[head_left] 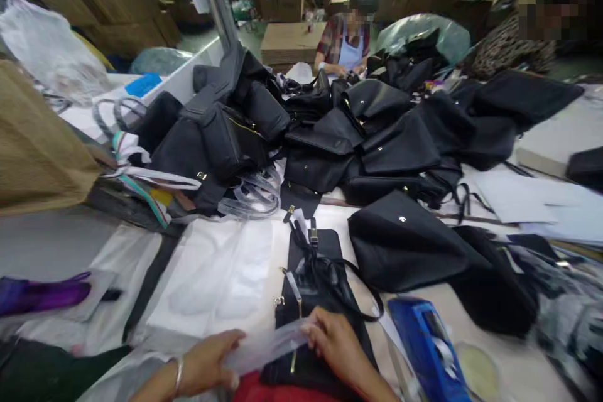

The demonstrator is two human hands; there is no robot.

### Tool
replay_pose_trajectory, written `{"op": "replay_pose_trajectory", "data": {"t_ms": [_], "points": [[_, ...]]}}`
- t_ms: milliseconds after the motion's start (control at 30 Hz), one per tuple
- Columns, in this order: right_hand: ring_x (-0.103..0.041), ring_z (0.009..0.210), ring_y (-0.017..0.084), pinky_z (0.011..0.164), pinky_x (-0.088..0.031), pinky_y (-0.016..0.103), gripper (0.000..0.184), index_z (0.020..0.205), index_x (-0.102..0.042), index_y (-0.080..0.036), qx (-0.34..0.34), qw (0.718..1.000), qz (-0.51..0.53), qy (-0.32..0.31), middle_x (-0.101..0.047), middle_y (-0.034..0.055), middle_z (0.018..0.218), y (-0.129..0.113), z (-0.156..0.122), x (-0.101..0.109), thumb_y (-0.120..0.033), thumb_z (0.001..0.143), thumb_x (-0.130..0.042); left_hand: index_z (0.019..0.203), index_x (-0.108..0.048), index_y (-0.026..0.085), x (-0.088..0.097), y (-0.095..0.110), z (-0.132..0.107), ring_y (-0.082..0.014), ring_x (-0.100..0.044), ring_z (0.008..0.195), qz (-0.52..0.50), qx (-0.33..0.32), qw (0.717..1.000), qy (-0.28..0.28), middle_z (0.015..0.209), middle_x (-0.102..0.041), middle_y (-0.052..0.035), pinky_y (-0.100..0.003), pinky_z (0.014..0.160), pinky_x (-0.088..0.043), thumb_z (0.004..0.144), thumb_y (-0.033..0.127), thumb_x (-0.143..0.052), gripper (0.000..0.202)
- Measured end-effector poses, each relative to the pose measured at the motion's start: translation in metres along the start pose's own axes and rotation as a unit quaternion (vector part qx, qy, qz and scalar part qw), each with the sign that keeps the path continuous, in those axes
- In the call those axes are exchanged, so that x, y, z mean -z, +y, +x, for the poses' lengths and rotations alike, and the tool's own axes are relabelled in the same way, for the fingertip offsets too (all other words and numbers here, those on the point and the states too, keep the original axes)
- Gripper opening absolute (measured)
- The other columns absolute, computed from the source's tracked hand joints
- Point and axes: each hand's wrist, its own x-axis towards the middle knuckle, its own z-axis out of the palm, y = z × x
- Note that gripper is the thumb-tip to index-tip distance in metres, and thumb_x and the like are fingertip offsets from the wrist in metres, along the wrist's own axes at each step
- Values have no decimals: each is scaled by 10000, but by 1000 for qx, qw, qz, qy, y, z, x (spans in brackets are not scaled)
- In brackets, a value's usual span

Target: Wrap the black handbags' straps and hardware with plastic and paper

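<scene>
A strip of translucent plastic film (268, 347) stretches between my two hands. My right hand (335, 344) pinches its right end between thumb and fingers. At the other end, my left hand (205, 361), with a bangle on the wrist, curls round the film, thumb and fingers a little apart. Under the film and my right hand lies a flat black bag (315, 239) with gold zips, white tags and a thin black strap (372, 289) looped at its right. My right forearm covers part of the bag.
White sheets (221, 270) lie left of the bag. A blue tape dispenser (426, 348) and a round pale roll (475, 370) stand at right. Black bags (396, 125) pile across the table's far side. A person (346, 44) sits behind them; another (518, 44) is at far right.
</scene>
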Motion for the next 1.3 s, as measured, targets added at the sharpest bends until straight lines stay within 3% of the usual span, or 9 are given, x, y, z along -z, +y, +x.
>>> {"op": "replay_pose_trajectory", "data": {"t_ms": [100, 167, 300, 467, 633, 833, 967, 1133, 1300], "points": [[-584, 551, 107, 554, -344, 191, 208, 713, -598, -183, 14, 999, -38, -6, -652, -31, 607, -6, 16, 11, -296, 874, -531, 1360, -428, 230, 3, 54, 34, -273, -496, 1219, -114, -116, 986, 47, 1384, -514, -109, -412, 1062, -345, 725, 422, -733, 729], [-581, 551, 110, 562, -338, 197, 278, 691, -588, -183, 31, 997, -73, -3, -642, -27, 586, -11, 25, 15, -340, 903, -499, 1309, -483, 222, -1, 83, 56, -257, -516, 1201, -234, -166, 958, 19, 1308, -582, -98, -387, 1034, -373, 704, 384, -762, 686], [-580, 535, 110, 553, -327, 205, 415, 662, -569, -181, 46, 991, -129, 1, -625, -12, 560, -18, 40, 18, -396, 961, -377, 900, -636, 141, -17, 112, 91, -216, -657, 822, -401, -157, 902, -18, 879, -717, -74, -320, 755, -484, 641, 347, -802, 370], [-604, 569, 116, 550, -330, 204, 422, 685, -582, -188, 46, 985, -164, -25, -646, -13, 585, -15, 81, 29, -427, 963, -373, 677, -565, 149, -16, 102, 108, -127, -548, 544, -410, -129, 901, 60, 598, -633, 4, -251, 563, -392, 670, 351, -752, 275], [-629, 734, 162, 647, -371, 235, 273, 845, -582, -196, 46, 946, -293, 131, -677, 30, 782, -22, 157, 40, -383, 955, -416, 648, -574, 148, 5, 84, 105, -138, -539, 564, -393, -106, 904, 131, 568, -626, 6, -261, 595, -370, 701, 284, -688, 185], [-593, 976, 260, 800, -399, 325, 81, 906, -588, -165, 65, 939, -320, 110, -665, 141, 990, -29, 209, 25, -216, 843, -587, 679, -598, 145, 21, 76, 100, -153, -539, 624, -348, -97, 914, 185, 621, -617, 4, -270, 637, -379, 744, 260, -630, 136], [-630, 834, 187, 745, -420, 271, 128, 884, -554, -179, 74, 952, -290, 72, -678, 77, 855, -29, 186, 32, -201, 925, -434, 676, -583, 153, 31, 79, 95, -152, -511, 652, -346, -99, 910, 208, 632, -578, 17, -267, 651, -372, 743, 255, -617, 127], [-568, 563, 98, 573, -401, 192, 231, 923, -512, -211, 96, 990, -74, -65, -629, -39, 706, -43, 117, 68, -351, 978, -337, 672, -568, 157, 36, 86, 90, -137, -461, 640, -348, -107, 909, 202, 624, -530, 38, -258, 630, -342, 725, 237, -621, 109], [-565, 619, 111, 615, -372, 207, 234, 861, -562, -218, 98, 988, -108, -43, -578, -50, 651, -52, 69, 92, -368, 954, -407, 671, -558, 162, 33, 97, 85, -126, -434, 624, -340, -124, 915, 177, 606, -500, 56, -247, 612, -321, 707, 192, -618, 76]]}}
